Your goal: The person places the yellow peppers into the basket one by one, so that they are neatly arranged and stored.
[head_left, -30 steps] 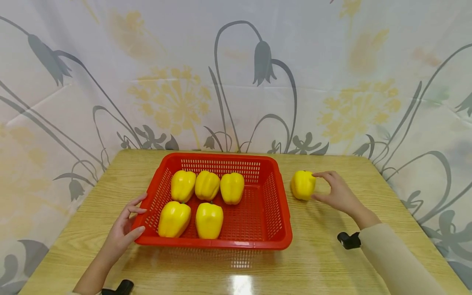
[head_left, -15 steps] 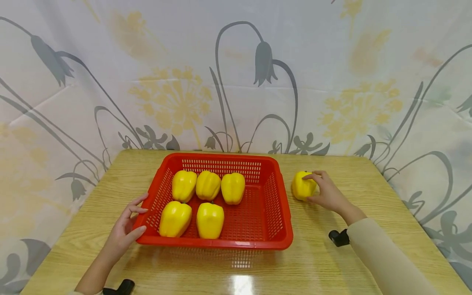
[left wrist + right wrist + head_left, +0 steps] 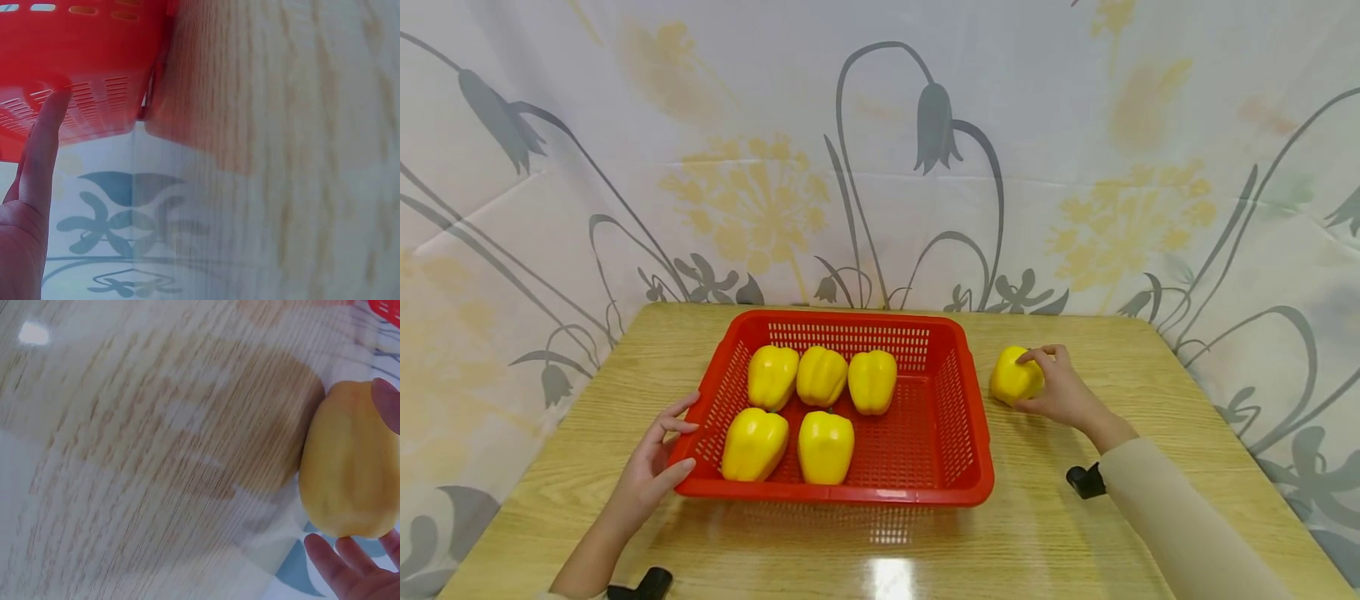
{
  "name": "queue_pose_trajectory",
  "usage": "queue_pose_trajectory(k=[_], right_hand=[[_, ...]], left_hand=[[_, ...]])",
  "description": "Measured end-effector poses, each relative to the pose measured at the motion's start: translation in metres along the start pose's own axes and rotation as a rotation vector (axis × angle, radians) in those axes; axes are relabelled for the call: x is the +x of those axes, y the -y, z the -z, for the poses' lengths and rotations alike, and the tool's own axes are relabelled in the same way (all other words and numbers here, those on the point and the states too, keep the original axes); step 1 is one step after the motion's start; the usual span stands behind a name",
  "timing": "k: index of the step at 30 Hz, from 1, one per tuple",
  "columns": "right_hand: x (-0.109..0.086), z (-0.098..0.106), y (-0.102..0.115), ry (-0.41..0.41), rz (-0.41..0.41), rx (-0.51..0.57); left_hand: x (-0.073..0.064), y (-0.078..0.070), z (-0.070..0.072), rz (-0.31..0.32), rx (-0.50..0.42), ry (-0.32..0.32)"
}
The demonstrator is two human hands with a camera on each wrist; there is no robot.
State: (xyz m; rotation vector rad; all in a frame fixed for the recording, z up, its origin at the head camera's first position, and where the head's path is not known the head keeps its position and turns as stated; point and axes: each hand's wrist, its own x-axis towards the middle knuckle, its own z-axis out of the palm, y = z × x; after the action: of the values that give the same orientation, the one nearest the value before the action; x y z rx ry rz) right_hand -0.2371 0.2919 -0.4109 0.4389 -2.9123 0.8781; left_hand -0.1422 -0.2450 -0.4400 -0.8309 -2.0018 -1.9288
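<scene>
A red plastic basket (image 3: 835,493) with slotted walls stands on the table, with several yellow bell peppers (image 3: 826,448) in two rows inside. My left hand (image 3: 643,471) rests against its left side near the front corner, thumb and fingers spread along the rim. In the left wrist view a straight finger (image 3: 45,147) touches the basket's outer wall (image 3: 87,50). Right of the basket, my right hand (image 3: 1062,392) holds another yellow bell pepper (image 3: 1011,377) at table level. The right wrist view shows this pepper (image 3: 350,462) between the thumb (image 3: 389,403) above and the fingers (image 3: 337,565) below.
The wood-grain table (image 3: 1052,533) extends on both sides of the basket. A flower-patterned cloth (image 3: 880,167) hangs behind and at the sides. Black wrist mounts (image 3: 1086,481) sit under both forearms. The basket's right part shows bare red floor (image 3: 898,450).
My right hand has moved left and closed around the bell pepper, which now leans slightly. The left hand and the basket stay where they were.
</scene>
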Motion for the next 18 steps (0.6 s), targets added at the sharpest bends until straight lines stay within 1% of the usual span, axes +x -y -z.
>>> queue_pose_trajectory(k=[4, 8, 11, 18], right_hand=[[0.002, -0.003, 0.001, -0.022, 0.004, -0.009], [0.001, -0.002, 0.002, -0.047, 0.016, -0.046], [0.001, 0.001, 0.001, -0.044, 0.015, -0.062], [-0.003, 0.011, 0.004, -0.029, 0.000, -0.029]], left_hand=[[0.000, -0.001, 0.001, 0.005, -0.009, 0.003], [0.000, 0.000, 0.000, -0.004, -0.015, 0.009], [0.000, 0.000, 0.000, -0.011, -0.016, 0.009], [-0.001, 0.000, 0.000, -0.009, -0.010, 0.006]])
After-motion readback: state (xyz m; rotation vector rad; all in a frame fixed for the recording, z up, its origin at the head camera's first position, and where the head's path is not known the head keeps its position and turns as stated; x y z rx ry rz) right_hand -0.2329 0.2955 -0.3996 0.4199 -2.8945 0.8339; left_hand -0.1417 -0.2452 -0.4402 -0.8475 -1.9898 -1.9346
